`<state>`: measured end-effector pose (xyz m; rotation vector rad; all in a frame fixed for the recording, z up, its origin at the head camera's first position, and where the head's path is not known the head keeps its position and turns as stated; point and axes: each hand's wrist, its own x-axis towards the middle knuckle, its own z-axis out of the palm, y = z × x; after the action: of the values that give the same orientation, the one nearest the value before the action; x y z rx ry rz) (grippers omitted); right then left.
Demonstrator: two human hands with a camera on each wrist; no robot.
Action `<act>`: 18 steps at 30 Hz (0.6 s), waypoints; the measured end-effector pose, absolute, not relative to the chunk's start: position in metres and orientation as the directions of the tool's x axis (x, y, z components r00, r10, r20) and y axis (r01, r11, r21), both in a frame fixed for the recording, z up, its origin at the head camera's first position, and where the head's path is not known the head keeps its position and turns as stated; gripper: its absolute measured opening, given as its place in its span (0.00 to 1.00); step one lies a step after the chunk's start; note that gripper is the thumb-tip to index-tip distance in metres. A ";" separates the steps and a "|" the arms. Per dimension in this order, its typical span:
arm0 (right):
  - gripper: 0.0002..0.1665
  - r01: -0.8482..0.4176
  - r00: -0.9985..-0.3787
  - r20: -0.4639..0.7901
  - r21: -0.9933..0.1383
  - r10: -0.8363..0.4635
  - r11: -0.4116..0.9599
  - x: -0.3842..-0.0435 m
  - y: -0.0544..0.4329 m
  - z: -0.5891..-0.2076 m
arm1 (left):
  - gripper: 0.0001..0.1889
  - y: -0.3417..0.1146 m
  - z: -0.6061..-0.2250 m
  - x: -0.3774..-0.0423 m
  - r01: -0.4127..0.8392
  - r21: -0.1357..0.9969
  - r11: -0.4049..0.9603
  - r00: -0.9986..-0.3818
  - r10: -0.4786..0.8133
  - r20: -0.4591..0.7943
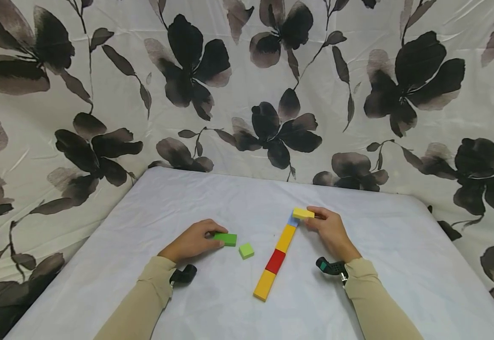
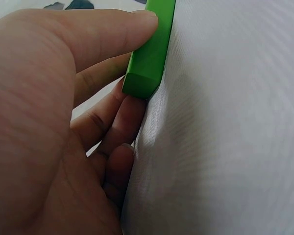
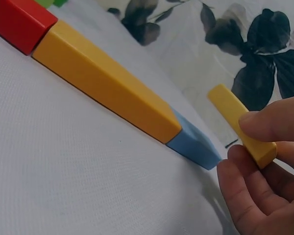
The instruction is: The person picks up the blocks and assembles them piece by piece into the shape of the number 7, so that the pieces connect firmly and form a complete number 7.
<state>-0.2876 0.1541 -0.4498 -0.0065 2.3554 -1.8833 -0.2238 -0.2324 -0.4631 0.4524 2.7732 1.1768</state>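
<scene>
My right hand (image 1: 327, 231) pinches a light yellow block (image 1: 303, 213) between thumb and fingers, near the far end of a row of blocks. In the right wrist view that yellow block (image 3: 240, 122) is raised off the cloth beside the blue block (image 3: 195, 143). Running toward me from the blue end, the row has an orange-yellow block (image 1: 285, 238), a red block (image 1: 275, 261) and another orange-yellow block (image 1: 265, 284). On the left, my left hand (image 1: 196, 241) pinches a green block (image 1: 225, 239), its thumb (image 2: 122, 29) on one face. The green block lies low at the cloth.
A light green square block (image 1: 246, 250) lies between the left hand and the row. White cloth (image 1: 213, 302) covers the table, and a floral curtain (image 1: 238, 85) hangs behind its far edge. Both wrists carry small black cameras (image 1: 331, 267).
</scene>
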 end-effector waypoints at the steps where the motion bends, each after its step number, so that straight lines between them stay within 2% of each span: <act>1: 0.29 0.077 -0.992 -0.097 -0.972 -0.079 0.223 -0.289 0.154 -0.450 | 0.16 -0.232 -0.463 -0.224 0.233 0.715 0.659 -0.951 0.307 0.028; 18: 0.27 0.101 -0.994 -0.109 -0.946 -0.008 0.308 -0.305 0.147 -0.446 | 0.15 -0.233 -0.461 -0.223 0.244 0.712 0.658 -0.949 0.315 0.034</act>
<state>-0.3048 0.1473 -0.4460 0.0875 2.4646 -1.7926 -0.2230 -0.2331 -0.4612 0.4691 2.7760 1.1713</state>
